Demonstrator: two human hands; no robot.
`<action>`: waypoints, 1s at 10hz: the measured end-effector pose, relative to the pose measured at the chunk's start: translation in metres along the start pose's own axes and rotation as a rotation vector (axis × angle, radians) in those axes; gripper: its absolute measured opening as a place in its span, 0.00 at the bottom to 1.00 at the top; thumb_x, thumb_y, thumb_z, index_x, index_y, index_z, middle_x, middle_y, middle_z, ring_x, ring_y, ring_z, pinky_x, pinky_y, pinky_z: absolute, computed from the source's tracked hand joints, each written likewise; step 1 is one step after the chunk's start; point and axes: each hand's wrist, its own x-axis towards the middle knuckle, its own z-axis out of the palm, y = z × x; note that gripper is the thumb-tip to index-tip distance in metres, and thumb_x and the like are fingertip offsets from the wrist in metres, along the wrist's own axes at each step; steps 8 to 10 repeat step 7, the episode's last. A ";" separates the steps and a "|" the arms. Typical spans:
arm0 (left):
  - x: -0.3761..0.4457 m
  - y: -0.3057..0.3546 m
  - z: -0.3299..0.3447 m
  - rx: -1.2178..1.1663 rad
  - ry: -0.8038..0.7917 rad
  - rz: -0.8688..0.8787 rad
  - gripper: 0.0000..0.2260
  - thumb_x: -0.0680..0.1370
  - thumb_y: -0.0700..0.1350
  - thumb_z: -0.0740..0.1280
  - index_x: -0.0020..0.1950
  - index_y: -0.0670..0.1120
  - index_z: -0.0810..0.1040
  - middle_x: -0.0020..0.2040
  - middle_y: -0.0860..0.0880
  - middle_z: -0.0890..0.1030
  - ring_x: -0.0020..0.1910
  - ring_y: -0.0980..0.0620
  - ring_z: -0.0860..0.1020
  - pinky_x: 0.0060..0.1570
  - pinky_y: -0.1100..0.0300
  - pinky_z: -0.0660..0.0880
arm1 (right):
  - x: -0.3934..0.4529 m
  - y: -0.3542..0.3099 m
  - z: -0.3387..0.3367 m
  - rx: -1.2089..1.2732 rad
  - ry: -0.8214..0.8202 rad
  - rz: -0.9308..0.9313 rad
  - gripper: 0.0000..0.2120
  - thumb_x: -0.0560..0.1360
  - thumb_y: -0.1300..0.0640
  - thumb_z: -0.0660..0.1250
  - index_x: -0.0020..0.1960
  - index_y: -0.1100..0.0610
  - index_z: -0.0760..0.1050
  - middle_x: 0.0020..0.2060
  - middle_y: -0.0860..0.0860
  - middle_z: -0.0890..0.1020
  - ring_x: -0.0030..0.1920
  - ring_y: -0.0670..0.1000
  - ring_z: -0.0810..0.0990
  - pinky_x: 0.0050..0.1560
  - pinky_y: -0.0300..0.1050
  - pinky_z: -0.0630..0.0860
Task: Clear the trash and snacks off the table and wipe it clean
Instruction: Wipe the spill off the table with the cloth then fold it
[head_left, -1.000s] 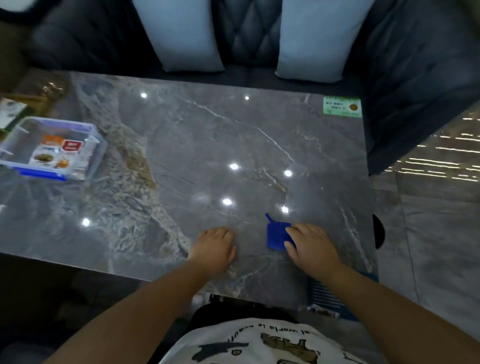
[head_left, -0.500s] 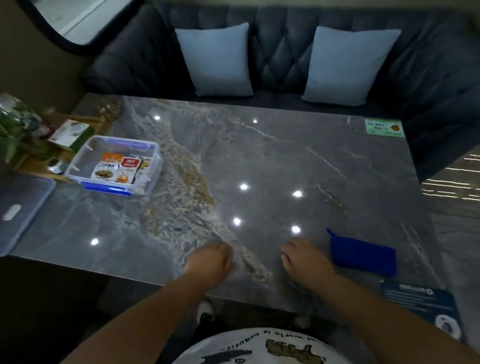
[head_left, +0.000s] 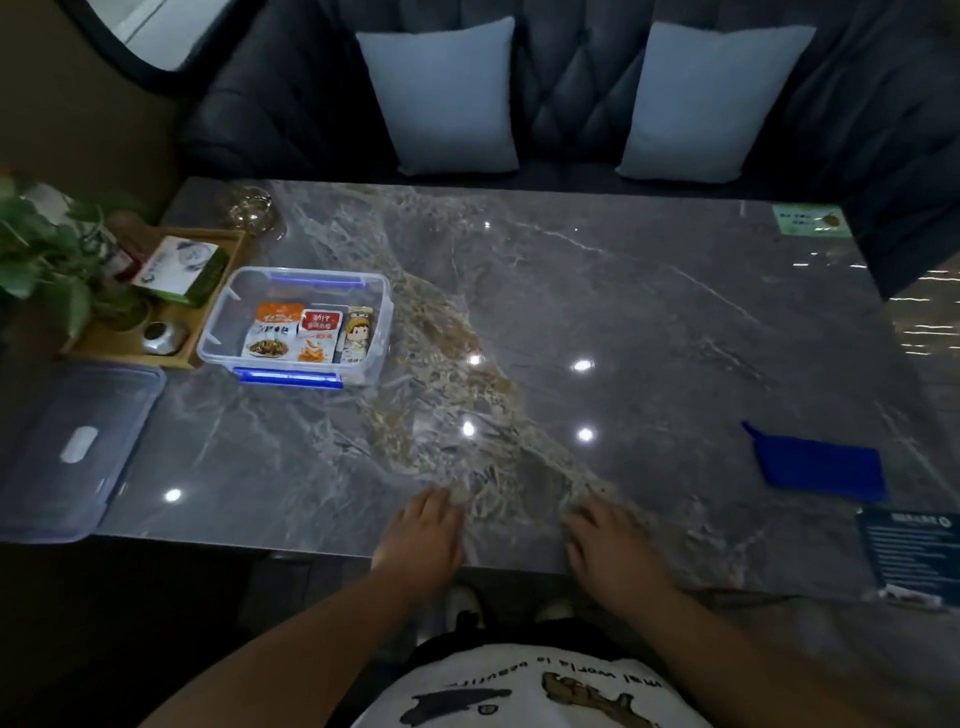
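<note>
A grey marble table (head_left: 623, 312) fills the view. A folded blue cloth (head_left: 818, 467) lies flat near its right front corner. A clear plastic box with blue clips (head_left: 223, 332) stands at the left, and three snack packets (head_left: 306, 332) lie inside it. The box's lid (head_left: 72, 452) rests at the left front corner. My left hand (head_left: 423, 535) and my right hand (head_left: 613, 551) lie palm down on the front edge, fingers apart, holding nothing. The right hand is well to the left of the cloth.
A wooden tray (head_left: 208, 291) at the far left holds a green-and-white box, a small metal object and a potted plant (head_left: 47, 260). A glass ornament (head_left: 252, 210) stands behind it. Stickers mark the right corners. A dark sofa with two pale cushions (head_left: 441, 98) lies beyond.
My right hand has let go of the blue cloth and moved left, away from it. The view has shifted left and back, bringing the tray, plant and lid into sight.
</note>
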 end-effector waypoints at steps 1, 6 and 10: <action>-0.001 0.000 0.005 0.009 0.000 -0.011 0.24 0.80 0.52 0.53 0.76 0.49 0.58 0.77 0.45 0.55 0.75 0.45 0.52 0.69 0.48 0.57 | -0.002 -0.003 -0.001 -0.040 -0.016 0.007 0.21 0.78 0.50 0.55 0.71 0.50 0.64 0.71 0.51 0.64 0.69 0.53 0.64 0.69 0.48 0.63; 0.002 0.002 -0.004 -0.010 -0.068 -0.002 0.26 0.79 0.52 0.54 0.76 0.48 0.55 0.77 0.45 0.53 0.75 0.45 0.50 0.70 0.48 0.57 | 0.000 -0.002 -0.012 -0.084 -0.119 0.017 0.23 0.78 0.51 0.54 0.73 0.51 0.62 0.70 0.51 0.64 0.68 0.54 0.63 0.67 0.48 0.64; 0.001 0.003 -0.009 -0.007 -0.020 -0.001 0.27 0.78 0.52 0.55 0.76 0.48 0.56 0.77 0.45 0.53 0.75 0.46 0.53 0.69 0.48 0.61 | 0.000 -0.004 -0.016 -0.100 -0.040 0.020 0.26 0.68 0.43 0.69 0.65 0.47 0.74 0.67 0.50 0.69 0.63 0.53 0.74 0.61 0.47 0.73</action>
